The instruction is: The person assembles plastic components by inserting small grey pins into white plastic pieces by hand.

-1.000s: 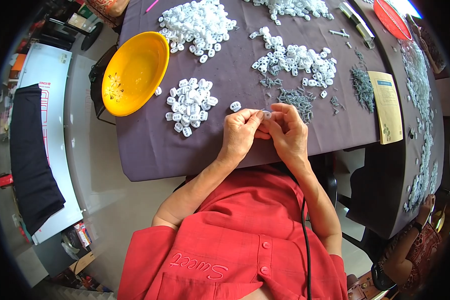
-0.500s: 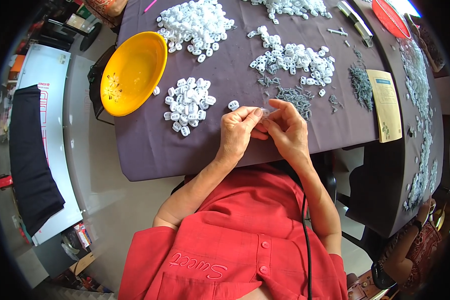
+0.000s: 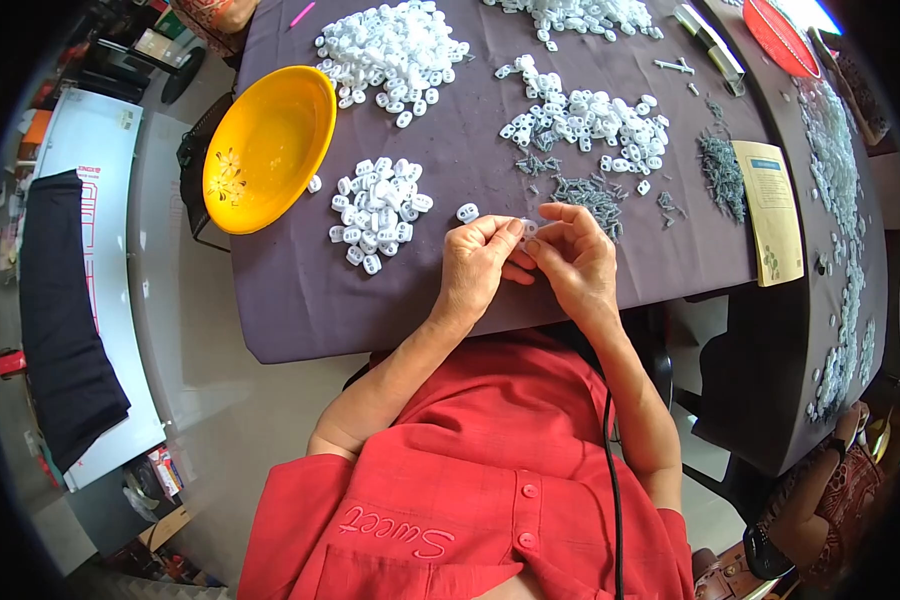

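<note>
My left hand (image 3: 473, 262) and my right hand (image 3: 577, 262) meet above the table's near edge. Thumbs and fingertips of both pinch a small white plastic piece with holes (image 3: 528, 230), partly covered by the fingers. Whether a smaller part sits in it is too small to make out. Just beyond my left hand lies one loose white piece (image 3: 467, 212). To its left is a small heap of similar white two-holed pieces (image 3: 378, 212). Past my right hand spreads a pile of tiny grey slender parts (image 3: 592, 203).
A yellow bowl (image 3: 275, 140) stands at the left edge of the dark tablecloth (image 3: 300, 310). More white heaps (image 3: 395, 50) lie farther back. A tan booklet (image 3: 770, 212) and a second grey pile (image 3: 722, 172) are at right. Other people's arms (image 3: 805, 515) show at the rim.
Both hands stay at nearly the same spot with the white piece between them. My right fingers shift slightly, and a little more of the piece shows.
</note>
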Demonstrator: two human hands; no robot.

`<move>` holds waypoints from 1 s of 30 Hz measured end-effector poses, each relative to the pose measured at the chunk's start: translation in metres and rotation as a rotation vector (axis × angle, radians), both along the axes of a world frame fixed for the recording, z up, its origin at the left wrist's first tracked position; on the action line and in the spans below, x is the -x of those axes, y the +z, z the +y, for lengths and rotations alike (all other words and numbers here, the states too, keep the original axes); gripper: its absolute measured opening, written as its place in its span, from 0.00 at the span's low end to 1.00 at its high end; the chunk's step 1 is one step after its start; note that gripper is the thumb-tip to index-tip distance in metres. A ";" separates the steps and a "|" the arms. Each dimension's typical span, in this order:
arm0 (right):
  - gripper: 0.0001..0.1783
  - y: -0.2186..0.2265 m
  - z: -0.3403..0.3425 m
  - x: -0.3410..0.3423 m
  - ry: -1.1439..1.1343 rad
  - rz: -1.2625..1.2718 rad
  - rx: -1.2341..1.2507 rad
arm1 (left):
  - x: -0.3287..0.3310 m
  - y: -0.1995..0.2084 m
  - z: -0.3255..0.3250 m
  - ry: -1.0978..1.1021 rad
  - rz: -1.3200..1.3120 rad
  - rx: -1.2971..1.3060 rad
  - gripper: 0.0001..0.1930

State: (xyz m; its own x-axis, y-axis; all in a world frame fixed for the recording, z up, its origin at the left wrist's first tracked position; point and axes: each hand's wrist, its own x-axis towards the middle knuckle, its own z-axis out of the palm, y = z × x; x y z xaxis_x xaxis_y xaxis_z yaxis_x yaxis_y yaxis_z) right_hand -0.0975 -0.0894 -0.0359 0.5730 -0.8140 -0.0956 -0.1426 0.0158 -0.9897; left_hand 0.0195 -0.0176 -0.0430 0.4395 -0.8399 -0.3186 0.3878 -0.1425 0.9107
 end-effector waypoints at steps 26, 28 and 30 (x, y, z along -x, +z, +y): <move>0.16 0.003 0.004 -0.006 -0.108 0.023 0.019 | 0.008 0.001 0.001 0.110 0.046 0.048 0.11; 0.16 0.004 0.004 -0.006 -0.112 0.035 0.028 | 0.008 0.001 0.001 0.112 0.049 0.054 0.11; 0.16 0.002 0.003 -0.006 -0.085 0.025 0.012 | 0.007 0.000 0.001 0.109 0.082 0.072 0.11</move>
State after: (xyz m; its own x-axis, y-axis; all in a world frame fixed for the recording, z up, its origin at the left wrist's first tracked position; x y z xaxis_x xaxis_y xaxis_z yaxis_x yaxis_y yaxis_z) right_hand -0.0917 -0.0866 -0.0341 0.4990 -0.8610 -0.0983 -0.1655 0.0167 -0.9861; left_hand 0.0127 -0.0170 -0.0426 0.5045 -0.8105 -0.2975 0.4706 -0.0307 0.8818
